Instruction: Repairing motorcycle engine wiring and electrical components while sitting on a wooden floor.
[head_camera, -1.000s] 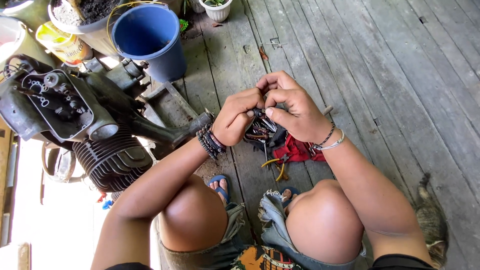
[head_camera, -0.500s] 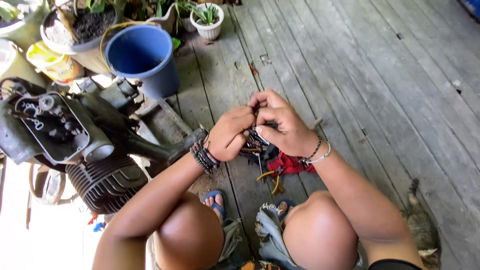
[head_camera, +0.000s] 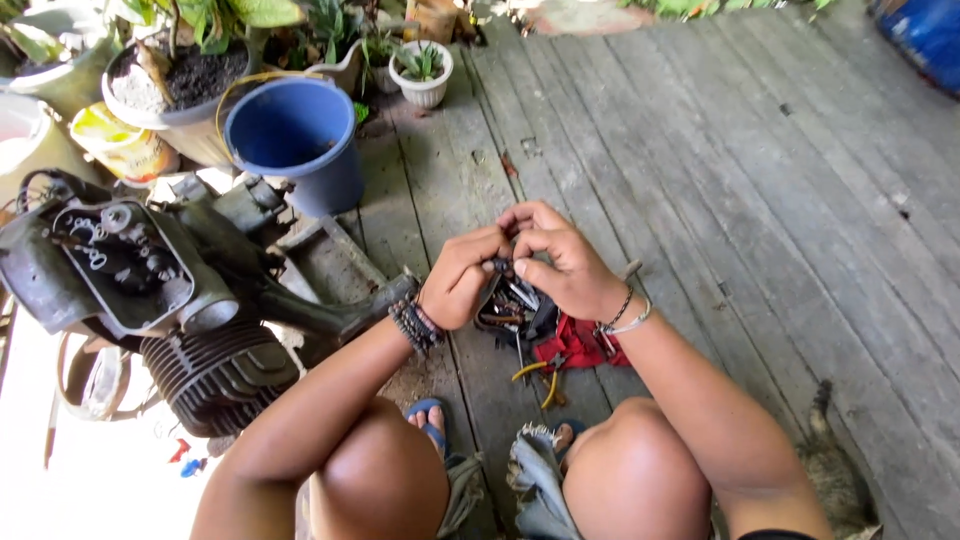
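Landmark: the blue bucket (head_camera: 297, 140), standing on the grey wooden plank floor (head_camera: 760, 200); every place below is told from it.
Left hand (head_camera: 462, 278): below and to the right of the bucket, raised above the floor, a dark beaded band on its wrist.
Left fingers (head_camera: 492, 243): curled tight, pinching a small dark metal part (head_camera: 503, 266) from its left side.
Right hand (head_camera: 558, 262): further right of the bucket, touching the left hand at the fingertips, thin bangles on its wrist.
Right fingers (head_camera: 532, 243): bent and closed on the same small part from above and from the right.
Small dark metal part: between the two hands, mostly hidden by them; its exact kind cannot be told.
Tool pile (head_camera: 515, 310): on the floor just under the hands, dark metal pieces lying on a red cloth (head_camera: 578, 345).
Pliers with yellow handles (head_camera: 540, 378): at the near edge of that pile, further below the bucket.
Engine (head_camera: 150, 300): just left of and below the bucket, dark, finned cylinder at its lower end, its cover off.
Potted plants (head_camera: 180, 70): behind the bucket and touching its left side; a small white pot (head_camera: 424, 80) stands to its upper right.
Knees (head_camera: 630, 480): bare, at the bottom edge, well below the bucket.
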